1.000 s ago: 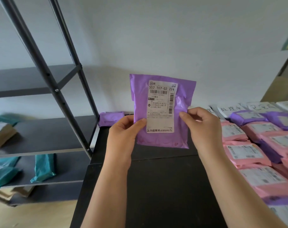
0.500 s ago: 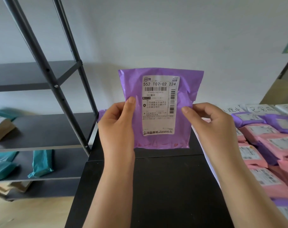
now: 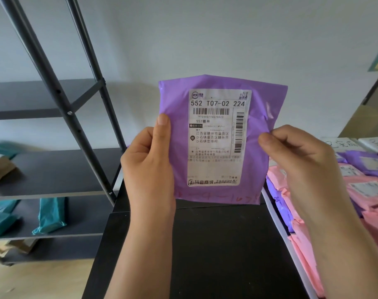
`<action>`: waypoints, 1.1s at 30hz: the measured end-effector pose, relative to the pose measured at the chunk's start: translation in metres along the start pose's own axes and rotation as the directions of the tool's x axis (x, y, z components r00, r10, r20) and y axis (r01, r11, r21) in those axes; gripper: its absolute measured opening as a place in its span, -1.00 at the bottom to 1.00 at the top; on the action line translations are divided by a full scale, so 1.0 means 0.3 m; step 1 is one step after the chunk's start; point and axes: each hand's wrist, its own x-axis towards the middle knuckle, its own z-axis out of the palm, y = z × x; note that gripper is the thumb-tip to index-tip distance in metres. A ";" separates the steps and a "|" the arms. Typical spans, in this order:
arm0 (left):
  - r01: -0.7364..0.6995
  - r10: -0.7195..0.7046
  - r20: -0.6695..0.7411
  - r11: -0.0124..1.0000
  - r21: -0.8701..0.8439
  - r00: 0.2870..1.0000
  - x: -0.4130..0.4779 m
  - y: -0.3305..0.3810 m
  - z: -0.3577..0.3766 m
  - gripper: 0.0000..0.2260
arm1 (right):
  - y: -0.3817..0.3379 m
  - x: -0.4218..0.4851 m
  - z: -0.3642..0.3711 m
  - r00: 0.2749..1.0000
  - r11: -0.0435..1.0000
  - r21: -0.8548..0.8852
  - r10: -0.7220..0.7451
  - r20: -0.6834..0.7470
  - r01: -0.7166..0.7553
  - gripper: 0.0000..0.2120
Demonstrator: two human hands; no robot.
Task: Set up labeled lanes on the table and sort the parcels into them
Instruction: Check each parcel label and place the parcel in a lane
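I hold a purple parcel (image 3: 257,104) upright in front of me, above the black table (image 3: 216,244). Its white shipping label (image 3: 216,137) faces me and reads 552 T07-02 224. My left hand (image 3: 149,167) grips the parcel's left edge with the thumb on its front. My right hand (image 3: 298,156) pinches the right edge. To the right, pink parcels (image 3: 369,188) and purple parcels (image 3: 364,158) lie in rows, with white handwritten lane labels (image 3: 339,143) behind them.
A dark metal shelf rack (image 3: 54,169) stands at the left, with teal parcels (image 3: 50,214) and a brown parcel (image 3: 0,169) on its boards. A cardboard box (image 3: 364,121) leans at the far right. A white wall is behind.
The purple parcel has come up and closer to my face, so its label now looks larger. Both hands kept their hold on its edges.
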 end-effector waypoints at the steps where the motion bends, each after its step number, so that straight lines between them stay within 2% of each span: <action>1: -0.004 0.004 0.006 1.000 -0.008 1.000 0.001 0.000 -0.002 -0.50 | 0.006 0.004 -0.002 1.000 0.999 0.037 0.003 0.009 -0.003 -0.76; 5: -0.004 0.006 0.020 0.997 -0.072 1.000 0.008 0.006 -0.007 -0.44 | 0.024 0.021 0.001 0.998 0.972 0.232 0.011 0.060 -0.025 -0.75; 7: -0.016 0.017 0.016 0.996 -0.083 1.000 0.012 0.005 -0.011 -0.43 | 0.028 0.028 0.004 0.996 0.953 0.300 0.008 0.087 -0.034 -0.68; 14: -0.049 0.049 -0.001 0.995 -0.084 0.999 0.014 0.005 -0.018 -0.44 | 0.006 0.030 0.016 0.993 0.920 0.383 0.051 0.110 -0.089 -0.64; 21: 0.001 0.003 0.048 0.996 -0.090 0.999 0.014 0.002 -0.020 -0.47 | -0.016 0.018 0.022 0.994 0.926 0.362 0.100 0.041 -0.108 -0.68; 24: 0.036 -0.026 0.120 0.996 -0.084 0.992 0.017 0.002 -0.027 -0.51 | -0.019 0.020 0.017 0.990 0.935 0.333 0.140 -0.034 -0.121 -0.72; 28: 0.058 -0.069 0.252 0.997 0.051 0.965 0.018 -0.015 -0.034 -0.39 | -0.028 0.038 0.015 0.961 0.889 0.430 0.239 -0.142 -0.158 -0.77; 31: 0.050 -0.099 0.354 0.988 0.146 0.930 0.013 -0.035 -0.026 -0.59 | -0.021 0.048 0.016 0.935 0.840 0.501 0.321 -0.151 -0.208 -0.76; 33: 0.024 -0.095 0.366 0.981 0.193 0.926 0.008 -0.046 -0.022 -0.71 | -0.011 0.051 0.020 0.917 0.811 0.529 0.373 -0.140 -0.249 -0.75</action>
